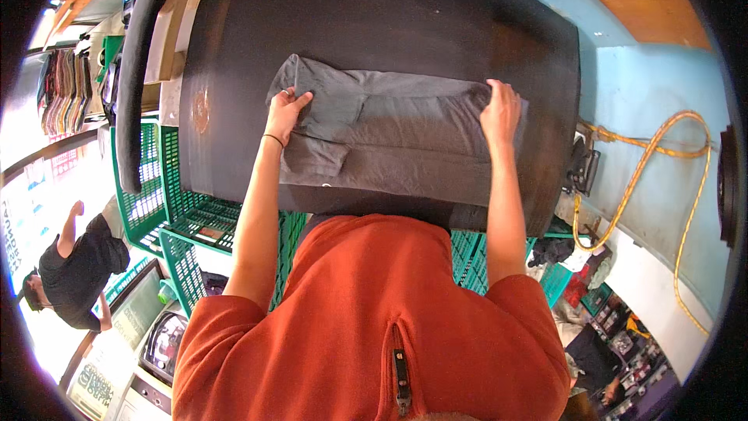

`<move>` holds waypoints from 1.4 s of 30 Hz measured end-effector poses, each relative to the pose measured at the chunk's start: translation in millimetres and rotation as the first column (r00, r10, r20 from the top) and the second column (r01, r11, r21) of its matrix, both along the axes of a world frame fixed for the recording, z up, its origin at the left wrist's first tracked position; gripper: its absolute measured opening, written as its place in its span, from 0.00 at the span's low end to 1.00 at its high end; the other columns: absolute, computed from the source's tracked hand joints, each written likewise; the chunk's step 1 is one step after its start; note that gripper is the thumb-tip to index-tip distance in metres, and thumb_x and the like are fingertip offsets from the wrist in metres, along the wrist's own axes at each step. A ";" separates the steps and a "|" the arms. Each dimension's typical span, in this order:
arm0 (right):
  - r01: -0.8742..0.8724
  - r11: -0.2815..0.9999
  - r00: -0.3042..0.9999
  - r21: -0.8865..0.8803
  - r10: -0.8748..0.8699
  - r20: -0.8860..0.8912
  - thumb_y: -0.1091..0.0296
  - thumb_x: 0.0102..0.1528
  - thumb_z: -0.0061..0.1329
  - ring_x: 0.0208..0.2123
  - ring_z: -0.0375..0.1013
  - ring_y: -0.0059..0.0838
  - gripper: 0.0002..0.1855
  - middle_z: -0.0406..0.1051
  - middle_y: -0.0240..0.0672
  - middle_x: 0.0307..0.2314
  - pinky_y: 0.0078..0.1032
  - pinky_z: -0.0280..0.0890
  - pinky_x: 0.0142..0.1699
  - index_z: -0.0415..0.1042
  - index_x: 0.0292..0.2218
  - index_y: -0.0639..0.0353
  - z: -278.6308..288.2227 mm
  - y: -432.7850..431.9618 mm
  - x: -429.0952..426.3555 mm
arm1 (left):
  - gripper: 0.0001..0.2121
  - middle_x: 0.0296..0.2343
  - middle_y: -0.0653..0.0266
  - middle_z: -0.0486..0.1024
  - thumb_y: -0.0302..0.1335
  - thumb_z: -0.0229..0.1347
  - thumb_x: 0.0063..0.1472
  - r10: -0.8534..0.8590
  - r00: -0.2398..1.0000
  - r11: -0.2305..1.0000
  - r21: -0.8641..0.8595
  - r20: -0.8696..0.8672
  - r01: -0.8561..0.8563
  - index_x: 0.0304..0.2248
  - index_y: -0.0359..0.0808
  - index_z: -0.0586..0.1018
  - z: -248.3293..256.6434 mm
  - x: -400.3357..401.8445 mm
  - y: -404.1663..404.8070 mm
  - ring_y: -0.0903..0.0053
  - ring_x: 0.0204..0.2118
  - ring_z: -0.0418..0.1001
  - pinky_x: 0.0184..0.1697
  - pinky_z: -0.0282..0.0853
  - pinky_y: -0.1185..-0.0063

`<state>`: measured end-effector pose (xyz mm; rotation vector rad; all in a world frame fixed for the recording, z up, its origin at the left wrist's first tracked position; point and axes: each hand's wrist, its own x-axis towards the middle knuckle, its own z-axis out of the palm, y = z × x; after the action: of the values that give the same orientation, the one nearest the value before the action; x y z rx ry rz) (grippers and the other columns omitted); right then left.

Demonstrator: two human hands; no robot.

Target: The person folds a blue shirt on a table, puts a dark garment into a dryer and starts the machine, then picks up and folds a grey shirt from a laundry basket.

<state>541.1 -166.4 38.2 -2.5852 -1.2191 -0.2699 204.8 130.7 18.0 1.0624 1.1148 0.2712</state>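
Note:
A dark grey garment (409,128), perhaps a T-shirt, lies folded lengthwise across a black padded board (374,17). Its sleeve end is at the left. My left hand (287,110) pinches the cloth there between thumb and fingers. At the opposite end, my right hand (501,111) grips the far right corner, its fingers partly hidden by the hand itself. Some creases run through the fabric between both hands. The near edge of the garment rests close to the board's front edge.
Green plastic crates (201,222) stand below the board at the left. Beside them is a narrow padded sleeve board (143,82). At right, a black-handled iron (581,164) sits near a yellow cord (637,169) looped along the blue wall. A person (82,269) stands at far left.

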 end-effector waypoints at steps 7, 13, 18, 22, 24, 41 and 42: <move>-0.224 0.968 0.967 -0.111 0.207 -0.149 0.79 0.43 0.55 0.40 0.69 0.41 0.14 0.67 0.35 0.31 0.42 0.62 0.48 0.66 0.32 0.54 16.8 -44.4 56.8 | 0.12 0.32 0.68 0.75 0.29 0.53 0.62 0.245 0.962 0.961 0.100 0.117 -0.257 0.39 0.27 0.76 -1.0 -3.3 -1.4 0.82 0.36 0.69 0.43 0.63 0.82; -0.241 0.970 0.971 0.034 0.240 0.017 0.81 0.44 0.53 0.39 0.69 0.39 0.14 0.65 0.34 0.31 0.38 0.61 0.43 0.65 0.32 0.55 41.3 -91.0 1.1 | 0.10 0.22 0.76 0.69 0.31 0.52 0.62 0.300 0.954 0.931 0.224 -0.018 -0.288 0.26 0.34 0.76 14.0 -51.9 -42.2 0.89 0.27 0.62 0.31 0.59 0.83; -0.172 0.980 0.985 -0.103 0.172 -0.004 0.80 0.48 0.51 0.43 0.68 0.37 0.14 0.67 0.32 0.34 0.38 0.60 0.49 0.69 0.37 0.52 1.5 -135.6 -32.9 | 0.17 0.17 0.64 0.68 0.34 0.51 0.61 0.306 0.910 0.916 0.349 -0.281 -0.201 0.22 0.26 0.73 -20.7 -74.7 -94.3 0.81 0.24 0.65 0.31 0.63 0.74; -0.145 0.987 0.989 -0.068 0.146 0.013 0.80 0.50 0.50 0.43 0.68 0.37 0.13 0.68 0.32 0.35 0.37 0.60 0.50 0.70 0.38 0.52 -5.4 -143.7 -33.4 | 0.18 0.17 0.63 0.68 0.35 0.50 0.60 0.285 0.899 0.932 0.317 -0.333 -0.178 0.23 0.24 0.73 -30.3 -75.3 -97.2 0.79 0.25 0.64 0.31 0.62 0.72; -0.157 0.988 0.985 0.008 0.156 0.071 0.80 0.50 0.50 0.42 0.68 0.38 0.13 0.68 0.33 0.34 0.38 0.61 0.49 0.71 0.37 0.52 1.8 -140.7 -28.3 | 0.18 0.15 0.70 0.62 0.35 0.50 0.59 0.340 0.913 0.910 0.325 -0.224 -0.259 0.20 0.27 0.71 -23.2 -72.4 -91.2 0.82 0.22 0.58 0.26 0.56 0.74; 0.524 0.847 0.820 -0.087 -0.529 -0.217 0.61 0.49 0.57 0.39 0.73 0.48 0.17 0.73 0.44 0.33 0.44 0.65 0.46 0.73 0.38 0.60 -16.0 -120.7 0.0 | 0.21 0.28 0.47 0.78 0.46 0.51 0.60 0.412 0.721 0.576 0.773 -0.557 0.268 0.27 0.32 0.78 12.9 -17.5 -4.6 0.54 0.35 0.77 0.40 0.72 0.63; 0.623 0.763 0.726 -0.175 -0.646 -0.235 0.56 0.50 0.57 0.39 0.73 0.49 0.20 0.74 0.46 0.34 0.44 0.65 0.45 0.73 0.40 0.61 -16.5 -110.4 4.9 | 0.20 0.28 0.47 0.78 0.45 0.51 0.60 0.433 0.673 0.577 0.758 -0.600 0.305 0.28 0.33 0.79 4.8 -8.7 6.3 0.53 0.36 0.77 0.41 0.72 0.64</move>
<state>546.1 -276.9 21.7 -2.9019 -0.2058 0.0342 196.1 136.9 22.8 2.1228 1.8729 0.4715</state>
